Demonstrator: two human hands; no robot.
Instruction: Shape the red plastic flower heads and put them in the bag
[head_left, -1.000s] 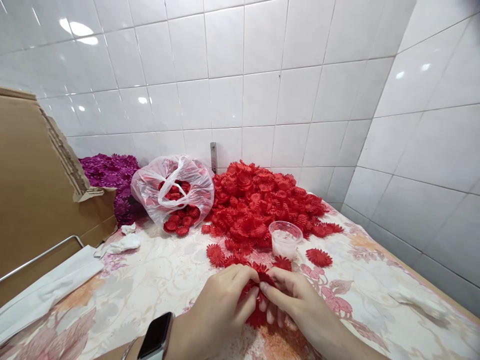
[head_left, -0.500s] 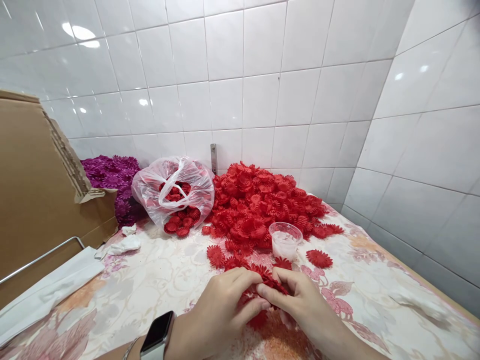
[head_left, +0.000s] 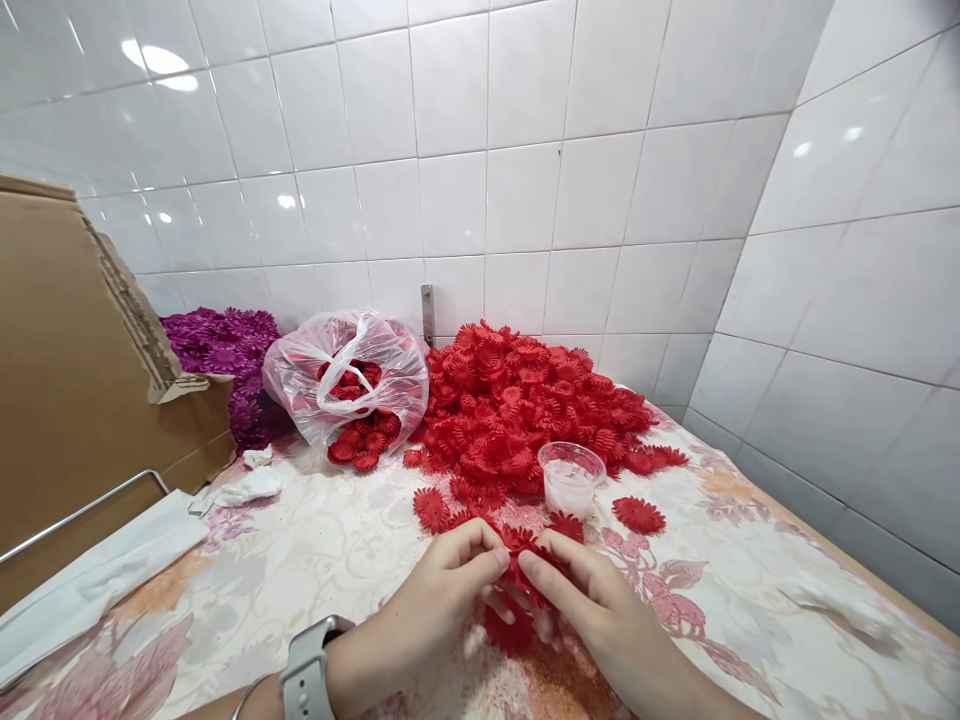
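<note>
Between my two hands is a red fabric flower [head_left: 521, 549] with a fringed, toothed edge. My left hand [head_left: 457, 575], with a watch [head_left: 307, 665] on its wrist, pinches the flower's left side between thumb and index finger. On the opposite side, my right hand [head_left: 589, 590] grips it with the thumb on top and fingers curled beneath. Below the hands another red flower [head_left: 510, 628] lies on the cloth, partly covered by fingers. Just beyond them stands a clear plastic cup [head_left: 571, 482] with whitish contents. One loose red flower [head_left: 638, 515] lies to the cup's right.
A big heap of red flowers [head_left: 517, 400] rises against the tiled wall. Left of it sit a plastic bag [head_left: 300, 375] holding red flowers and a purple flower pile [head_left: 225, 345]. A cardboard box [head_left: 97, 370] stands at the left. A flowered cloth [head_left: 300, 570] covers the table.
My left hand has rolled outward, turning the watch face away, and its thumb has drawn back from the right thumb. The flower in my hands has tilted. Things on the table stay put.
</note>
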